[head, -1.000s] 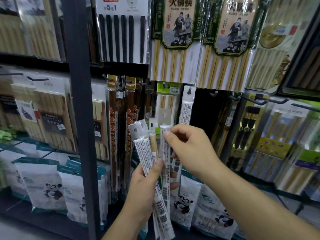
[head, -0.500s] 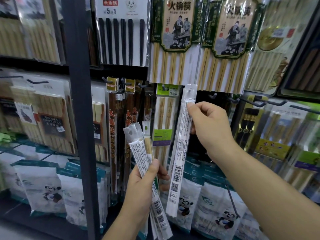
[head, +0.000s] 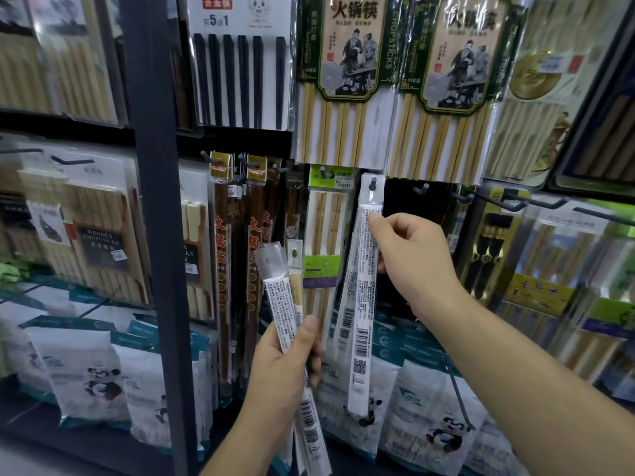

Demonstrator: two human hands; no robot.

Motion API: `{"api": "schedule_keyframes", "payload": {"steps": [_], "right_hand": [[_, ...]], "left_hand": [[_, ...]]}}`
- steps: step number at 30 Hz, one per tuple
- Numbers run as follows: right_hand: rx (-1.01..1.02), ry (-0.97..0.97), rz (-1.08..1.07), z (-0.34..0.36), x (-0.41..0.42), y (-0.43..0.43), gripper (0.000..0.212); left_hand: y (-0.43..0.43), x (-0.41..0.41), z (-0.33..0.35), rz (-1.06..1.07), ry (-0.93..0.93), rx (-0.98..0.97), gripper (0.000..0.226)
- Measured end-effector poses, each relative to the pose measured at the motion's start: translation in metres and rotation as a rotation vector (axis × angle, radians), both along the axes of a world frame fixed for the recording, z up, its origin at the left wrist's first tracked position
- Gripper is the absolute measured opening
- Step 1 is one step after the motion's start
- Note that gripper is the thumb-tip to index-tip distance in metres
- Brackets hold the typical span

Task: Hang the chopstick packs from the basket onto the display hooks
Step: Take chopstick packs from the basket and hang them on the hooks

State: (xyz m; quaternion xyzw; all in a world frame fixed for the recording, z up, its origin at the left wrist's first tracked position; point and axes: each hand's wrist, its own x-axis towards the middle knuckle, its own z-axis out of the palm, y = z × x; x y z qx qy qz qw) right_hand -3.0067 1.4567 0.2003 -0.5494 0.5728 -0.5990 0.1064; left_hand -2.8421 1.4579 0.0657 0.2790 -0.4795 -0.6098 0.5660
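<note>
A long narrow clear chopstick pack (head: pixel 363 304) with white label text and barcodes hangs by its top hole on a dark display hook (head: pixel 372 182) in the middle row. My right hand (head: pixel 412 259) pinches this pack near its upper part, thumb on the front. Lower left, my left hand (head: pixel 287 362) grips a small bundle of similar slim packs (head: pixel 285 297), their tops fanned upward and their lower ends sticking out below the hand. The basket is out of view.
A dark upright post (head: pixel 154 218) stands left of my hands. Empty hooks (head: pixel 422 188) jut out just right of the hung pack. Large bamboo chopstick packs (head: pixel 343 80) hang above, brown packs (head: pixel 223 269) to the left, panda-printed bags (head: pixel 429 417) below.
My right hand drew one pack out of the bundle, lifted it up and right, and its top hole now sits on the hook. My left hand kept the remaining packs, shifting slightly.
</note>
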Motion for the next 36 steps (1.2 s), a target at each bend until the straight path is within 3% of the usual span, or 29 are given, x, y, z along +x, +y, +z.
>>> {"api": "schedule_keyframes", "payload": {"steps": [2,7,13,17,22,31,36], "right_hand": [[0.005,0.069,-0.050,-0.007,-0.002,0.003,0.039],[-0.031,0.120,-0.121,-0.022,0.000,0.014,0.027],[0.038,0.194,0.109,-0.031,0.022,0.024,0.018],[0.096,0.261,0.142,-0.037,0.032,0.023,0.014],[0.118,0.178,0.176,-0.040,0.035,0.022,0.018],[-0.124,0.012,0.057,0.001,0.022,0.020,0.022],[-0.150,-0.029,0.016,0.011,0.013,0.011,0.024]], "left_hand": [[0.000,-0.001,0.000,0.009,0.011,-0.005,0.061],[0.001,-0.002,0.000,-0.003,-0.005,-0.011,0.037],[0.003,-0.005,0.003,0.000,0.030,-0.037,0.033],[0.002,-0.004,-0.001,-0.056,0.050,-0.017,0.028],[0.000,-0.004,-0.003,-0.059,0.043,-0.004,0.056],[-0.003,-0.001,-0.003,-0.009,0.001,0.013,0.031],[-0.003,-0.001,-0.003,-0.044,-0.028,-0.018,0.030]]}}
